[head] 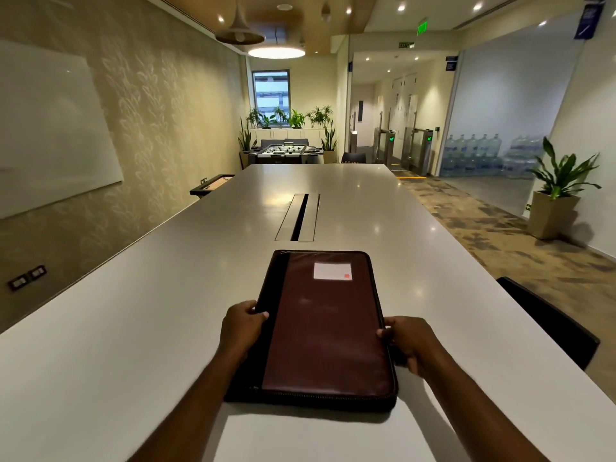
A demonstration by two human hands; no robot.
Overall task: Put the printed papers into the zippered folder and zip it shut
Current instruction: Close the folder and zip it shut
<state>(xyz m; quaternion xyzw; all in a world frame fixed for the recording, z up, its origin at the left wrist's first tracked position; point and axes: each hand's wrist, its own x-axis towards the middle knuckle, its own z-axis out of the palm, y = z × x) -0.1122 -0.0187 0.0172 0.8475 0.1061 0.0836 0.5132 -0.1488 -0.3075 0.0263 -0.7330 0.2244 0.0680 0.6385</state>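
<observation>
left hand [241, 325]: grips the folder's left edge, thumb on top
right hand [408, 341]: grips the right edge, fingers curled under
zippered folder [326, 328]: closed, maroon with black spine – flat on the table's near end, white label [332, 271] at its far end
table [133, 328]: long, white – cable slot [297, 217] beyond the folder
</observation>
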